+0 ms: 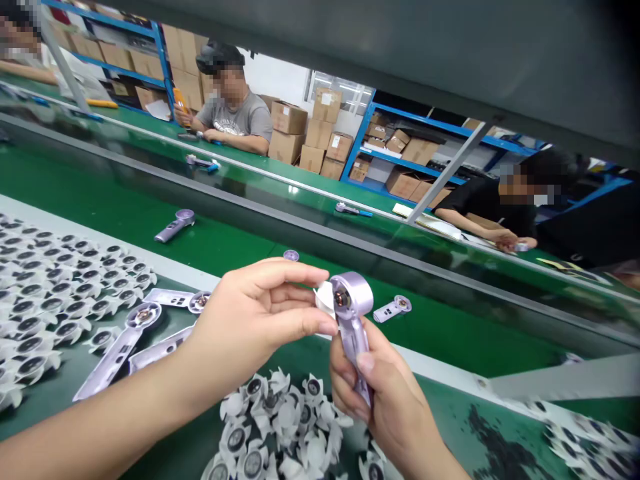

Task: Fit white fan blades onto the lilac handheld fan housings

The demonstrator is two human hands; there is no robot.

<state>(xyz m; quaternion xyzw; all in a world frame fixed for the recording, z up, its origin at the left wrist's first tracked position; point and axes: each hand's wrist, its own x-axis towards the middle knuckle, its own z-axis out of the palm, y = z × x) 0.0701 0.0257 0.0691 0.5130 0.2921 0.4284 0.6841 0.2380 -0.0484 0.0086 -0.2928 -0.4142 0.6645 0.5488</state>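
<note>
My right hand (385, 393) grips the handle of a lilac handheld fan body (353, 313), holding it upright with its round motor head at the top. My left hand (260, 313) pinches a white fan blade (325, 298) against the left side of that head. Directly below my hands lies a heap of white fan blades (280, 427) on the dark green bench.
More white blades (55, 293) cover the bench at left, beside several lilac fan bodies (125, 343). Other fan parts (175, 225) lie on the green conveyor belt (240, 233). Two people sit across the belt, with boxes on blue shelves behind them.
</note>
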